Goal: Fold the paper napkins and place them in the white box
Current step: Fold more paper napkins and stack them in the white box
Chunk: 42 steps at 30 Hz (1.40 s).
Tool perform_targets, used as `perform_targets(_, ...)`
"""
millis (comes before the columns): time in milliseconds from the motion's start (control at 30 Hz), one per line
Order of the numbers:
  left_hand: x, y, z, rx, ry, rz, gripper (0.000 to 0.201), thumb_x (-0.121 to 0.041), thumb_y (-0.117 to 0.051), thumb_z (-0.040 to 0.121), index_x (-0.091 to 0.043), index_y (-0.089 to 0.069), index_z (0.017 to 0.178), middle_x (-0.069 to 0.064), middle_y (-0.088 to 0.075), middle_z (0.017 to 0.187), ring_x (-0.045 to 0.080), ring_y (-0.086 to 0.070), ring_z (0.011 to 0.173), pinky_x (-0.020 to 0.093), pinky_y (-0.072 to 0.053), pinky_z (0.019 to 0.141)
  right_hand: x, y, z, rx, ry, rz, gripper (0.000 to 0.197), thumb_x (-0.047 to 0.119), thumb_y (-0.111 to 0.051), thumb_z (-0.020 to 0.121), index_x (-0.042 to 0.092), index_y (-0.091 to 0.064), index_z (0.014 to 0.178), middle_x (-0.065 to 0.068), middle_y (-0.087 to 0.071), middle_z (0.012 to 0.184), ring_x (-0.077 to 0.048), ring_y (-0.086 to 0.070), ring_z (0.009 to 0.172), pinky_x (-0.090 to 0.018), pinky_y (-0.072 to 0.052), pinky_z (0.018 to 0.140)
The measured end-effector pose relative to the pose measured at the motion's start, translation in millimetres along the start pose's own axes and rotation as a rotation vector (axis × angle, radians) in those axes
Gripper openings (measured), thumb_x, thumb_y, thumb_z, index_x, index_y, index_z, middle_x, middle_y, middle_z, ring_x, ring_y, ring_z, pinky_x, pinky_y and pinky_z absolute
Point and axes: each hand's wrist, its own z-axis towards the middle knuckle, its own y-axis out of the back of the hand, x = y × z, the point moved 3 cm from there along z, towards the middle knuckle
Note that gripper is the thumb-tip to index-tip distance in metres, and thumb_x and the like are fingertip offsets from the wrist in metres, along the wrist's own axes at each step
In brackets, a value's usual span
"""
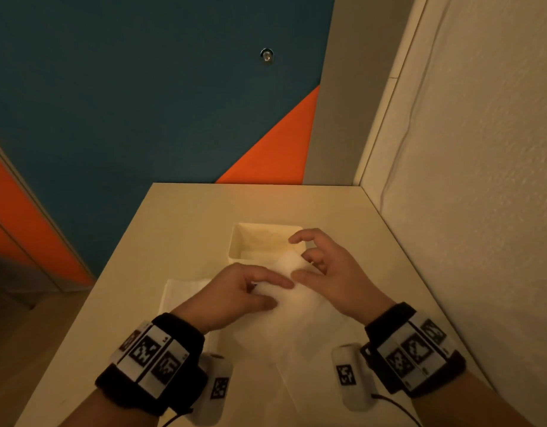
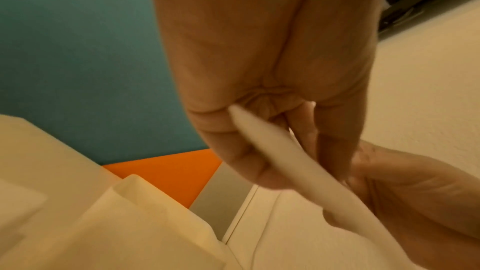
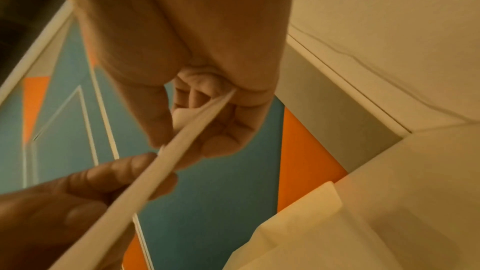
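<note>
Pinching a thin white folded paper napkin (image 1: 292,272) btwn thumb & fingertips, left hand (image 1: 235,291) & right hand (image 1: 330,272) hold it just short of the small white open box (image 1: 235,241); light, limp, tears easily, so prob. best gripped near the folded edge.

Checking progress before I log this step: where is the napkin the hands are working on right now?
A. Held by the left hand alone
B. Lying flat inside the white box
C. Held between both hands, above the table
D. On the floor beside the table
C: the napkin is pinched by the left hand and the right hand, just in front of the white box.
</note>
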Motion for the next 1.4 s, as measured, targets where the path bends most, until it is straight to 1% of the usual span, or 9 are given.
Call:
perform_targets(100,11,13,-8,-0.254,0.071,-0.153,0.031,0.004,-0.065,0.082,-0.019,-0.073,0.102,-0.003,-0.069,0.108,0.013,-0.068,0.085,0.029,-0.057,0.077,-30,12,7,-0.242,-0.151,0.041,0.027,0.012,-0.066,0.086,0.024,-0.054,0.107,-0.002,-0.064,0.084,-0.013,-0.060,0.072,-0.021,-0.044,0.064)
perform_targets(200,33,36,-23,-0.492,0.129,-0.173,0.030,0.001,-0.066,0.082,-0.022,-0.073,0.101,-0.004,-0.065,0.114,0.020,-0.067,0.088,0.032,-0.058,0.073,-81,23,-2,-0.355,-0.381,-0.117,0.027,0.015,-0.068,0.084,0.019,-0.054,0.107,-0.001,-0.060,0.095,-0.010,-0.056,0.082,-0.019,-0.041,0.065)
perform_targets(333,65,51,-42,-0.559,0.243,0.019,0.033,0.000,-0.067,0.082,-0.029,-0.072,0.097,-0.003,-0.063,0.113,0.023,-0.065,0.088,0.038,-0.056,0.075,-149,24,-28,-0.253,-0.637,-0.315,0.036,0.013,-0.074,0.078,0.015,-0.052,0.106,-0.005,-0.056,0.102,-0.015,-0.052,0.086,-0.018,-0.038,0.062)
perform_targets(467,91,56,-52,-0.580,0.339,0.170,0.036,-0.007,-0.071,0.080,-0.042,-0.067,0.085,0.003,-0.064,0.107,0.024,-0.063,0.084,0.038,-0.053,0.076,-184,19,-47,-0.145,-0.844,-0.430,0.078,0.028,-0.084,0.068,0.011,-0.042,0.131,-0.012,-0.043,0.132,-0.027,-0.047,0.117,-0.028,-0.043,0.089)
perform_targets(600,101,57,-54,-0.558,0.405,0.257,0.033,-0.008,-0.071,0.081,-0.039,-0.063,0.088,0.003,-0.058,0.103,0.019,-0.056,0.082,0.028,-0.043,0.071,-193,12,-56,-0.034,-0.979,-0.714,0.099,0.053,-0.083,0.058,0.013,-0.031,0.132,-0.008,-0.039,0.132,-0.028,-0.044,0.122,-0.037,-0.043,0.100)
perform_targets(1067,109,69,-58,-0.571,0.434,0.395,0.035,-0.001,-0.068,0.080,-0.022,-0.068,0.109,0.007,-0.060,0.122,0.015,-0.049,0.095,0.026,-0.041,0.084,-209,9,-60,0.038,-0.984,-0.673,0.092,0.063,-0.079,0.051,0.018,-0.049,0.125,-0.004,-0.051,0.127,-0.025,-0.051,0.116,-0.042,-0.045,0.098)
perform_targets(1167,114,70,-58,-0.548,0.458,0.475,0.035,-0.005,-0.067,0.081,-0.020,-0.067,0.112,0.007,-0.055,0.130,0.022,-0.052,0.109,0.028,-0.039,0.092,-201,9,-63,0.021,-0.965,-0.655,0.087,0.057,-0.077,0.062,0.018,-0.045,0.133,-0.005,-0.047,0.134,-0.026,-0.046,0.123,-0.042,-0.040,0.104)
perform_targets(1300,115,67,-55,-0.488,0.506,0.827,0.045,-0.027,-0.067,0.081,-0.033,-0.057,0.124,0.005,-0.027,0.147,0.028,-0.035,0.128,0.036,-0.026,0.109,-187,11,-59,-0.131,-0.781,-0.484,0.051,0.025,-0.065,0.088,0.009,-0.049,0.134,-0.009,-0.051,0.134,-0.026,-0.047,0.125,-0.030,-0.036,0.102)
perform_targets(1400,102,62,-47,-0.528,0.404,0.838,0.050,-0.033,-0.071,0.077,-0.039,-0.055,0.124,0.004,-0.031,0.147,0.030,-0.034,0.130,0.043,-0.031,0.106,-152,14,-48,-0.226,-0.574,-0.401,0.006,0.017,-0.062,0.088,0.017,-0.065,0.092,-0.001,-0.065,0.098,-0.024,-0.059,0.096,-0.032,-0.047,0.086)
